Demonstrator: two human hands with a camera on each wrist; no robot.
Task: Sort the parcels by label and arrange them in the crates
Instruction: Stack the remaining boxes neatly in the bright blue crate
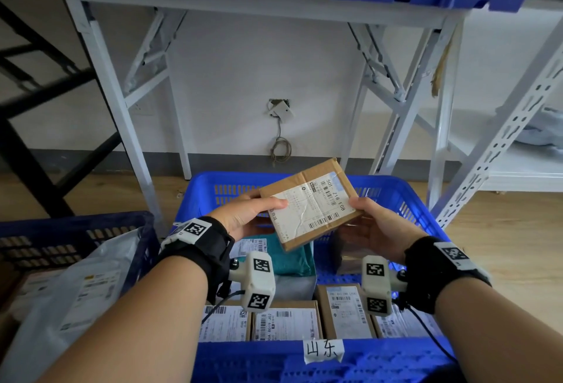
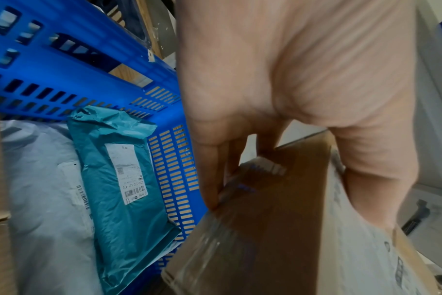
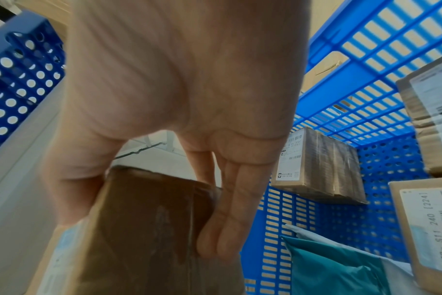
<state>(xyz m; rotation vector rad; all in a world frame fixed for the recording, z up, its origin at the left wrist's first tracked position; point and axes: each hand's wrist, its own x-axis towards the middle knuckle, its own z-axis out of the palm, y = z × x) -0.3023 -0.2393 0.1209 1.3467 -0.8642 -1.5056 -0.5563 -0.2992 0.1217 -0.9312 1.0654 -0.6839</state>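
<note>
I hold a flat cardboard parcel [image 1: 310, 204] in the air with both hands, above the middle blue crate [image 1: 405, 196] that has a handwritten paper tag [image 1: 323, 351] on its near rim. My left hand [image 1: 243, 215] grips the parcel's left edge, thumb on top of the white shipping label [image 1: 307, 205] and fingers [image 2: 212, 175] curled under the box. My right hand [image 1: 377, 224] grips the right edge the same way, thumb on top and fingers [image 3: 230, 209] against the taped underside. The label faces up to me and the parcel is tilted. Under it in the crate lie a teal plastic mailer [image 2: 124, 199], a pale grey mailer [image 2: 43, 199] and several labelled cardboard boxes [image 1: 286, 323] in a row near the front rim. A second blue crate [image 1: 73, 230] at my left holds a grey bag parcel [image 1: 85, 285]
</note>
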